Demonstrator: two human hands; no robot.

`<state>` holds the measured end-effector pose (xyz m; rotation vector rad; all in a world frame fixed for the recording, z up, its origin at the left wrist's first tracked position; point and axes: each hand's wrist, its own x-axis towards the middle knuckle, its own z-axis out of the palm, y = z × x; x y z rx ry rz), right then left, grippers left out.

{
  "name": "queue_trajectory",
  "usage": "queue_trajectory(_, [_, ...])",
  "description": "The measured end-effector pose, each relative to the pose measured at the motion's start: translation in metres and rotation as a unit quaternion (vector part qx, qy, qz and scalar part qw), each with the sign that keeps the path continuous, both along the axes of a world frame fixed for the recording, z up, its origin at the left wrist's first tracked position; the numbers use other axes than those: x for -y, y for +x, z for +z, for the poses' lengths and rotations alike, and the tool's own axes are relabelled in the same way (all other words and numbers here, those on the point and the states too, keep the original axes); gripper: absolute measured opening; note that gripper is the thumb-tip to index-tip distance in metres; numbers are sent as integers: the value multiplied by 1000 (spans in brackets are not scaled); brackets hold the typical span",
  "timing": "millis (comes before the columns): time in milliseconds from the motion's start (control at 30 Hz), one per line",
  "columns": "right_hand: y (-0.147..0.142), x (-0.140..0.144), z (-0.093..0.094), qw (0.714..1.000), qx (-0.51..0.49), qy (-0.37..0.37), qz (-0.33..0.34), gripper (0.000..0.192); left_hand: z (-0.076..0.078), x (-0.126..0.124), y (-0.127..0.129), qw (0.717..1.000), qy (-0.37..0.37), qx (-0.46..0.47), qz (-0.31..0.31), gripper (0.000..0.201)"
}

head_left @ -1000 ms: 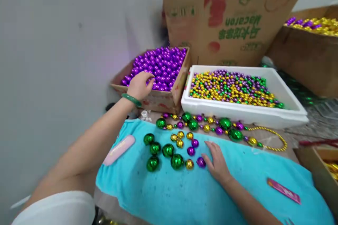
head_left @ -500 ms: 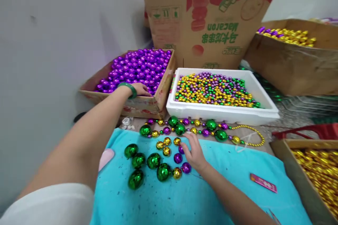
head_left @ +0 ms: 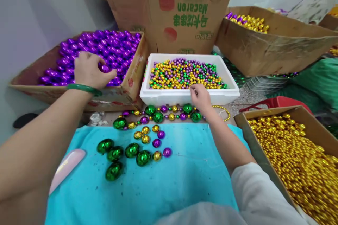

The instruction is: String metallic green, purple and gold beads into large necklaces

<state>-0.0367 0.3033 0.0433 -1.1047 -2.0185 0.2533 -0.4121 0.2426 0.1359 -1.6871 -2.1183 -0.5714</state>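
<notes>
My left hand (head_left: pixel 88 70), with a green bangle (head_left: pixel 83 88) at the wrist, is over the carton of purple beads (head_left: pixel 76 51). Its fingers are curled round a shiny purple bead (head_left: pixel 104 68). At the front rim of the white foam box (head_left: pixel 169 96), my right hand (head_left: pixel 201 97) is closed in a pinch; whatever is in it is too small to name. Several large green beads (head_left: pixel 114 153), small gold beads (head_left: pixel 145 130) and purple beads (head_left: pixel 156 143) lie on the turquoise cloth (head_left: pixel 169 190). Behind them stretches a strung bead necklace (head_left: pixel 171 116).
Small mixed beads (head_left: pixel 187 74) fill the foam box. A tall Macaron carton (head_left: pixel 158 24) stands behind. To the right are a carton of gold beads (head_left: pixel 287 151), a red stool (head_left: pixel 280 102) and another bead carton (head_left: pixel 264 49). A pink curved piece (head_left: pixel 67 167) lies at left.
My left hand has lifted from the front of the purple carton, now with a bead. My right hand has left the loose beads and reached the foam box. The view has shifted right.
</notes>
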Motion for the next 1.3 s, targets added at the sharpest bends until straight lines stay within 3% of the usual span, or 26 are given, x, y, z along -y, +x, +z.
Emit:
queue_trajectory(67, [23, -3, -4, 999, -26, -3, -42, 14, -8, 30, 50, 997, 20, 12, -74, 35])
queue_trajectory(133, [42, -1, -13, 997, -53, -19, -61, 17, -32, 63, 109, 975, -70, 28, -211, 32])
queue_trajectory(233, [59, 13, -32, 993, -71, -71, -59, 22, -89, 108, 187, 891, -234, 9, -388, 29])
queue_trajectory(267, [62, 20, -37, 992, -69, -89, -53, 22, -110, 119, 205, 868, -271, -14, -416, 29])
queue_trajectory(333, [65, 35, -47, 990, -57, -121, -39, 20, -145, 134, 223, 847, -316, -57, -424, 29])
queue_trajectory(433, [71, 49, -56, 988, -40, -148, -26, 19, -170, 139, 222, 853, -346, -71, -384, 29])
queue_trajectory(533, [79, 46, -52, 988, -18, -150, -27, 19, -169, 136, 211, 873, -337, -71, -346, 24])
queue_trajectory(700, [82, 5, -15, 997, 20, -75, -28, 20, -165, 145, 216, 913, -281, -83, -285, 25])
queue_trajectory(800, [70, -32, 11, 998, 54, -37, -27, 20, -175, 168, 229, 944, -207, -89, -240, 28])
queue_trajectory(867, [56, -56, 23, 993, 101, -63, -16, 20, -187, 192, 238, 959, -150, -78, -229, 30])
queue_trajectory(967, [26, -84, 28, 968, 200, -148, 34, 19, -208, 230, 242, 955, -95, -59, -275, 30])
queue_trajectory(1067, [-2, -98, 26, 943, 261, -191, 73, 15, -223, 259, 234, 949, -88, -53, -298, 30])
queue_trajectory(1167, [-22, -105, 25, 931, 287, -211, 81, 14, -229, 272, 217, 939, -115, -68, -318, 36])
queue_trajectory(1300, [-42, -110, 30, 932, 275, -223, 76, 17, -231, 272, 204, 943, -159, -50, -289, 46])
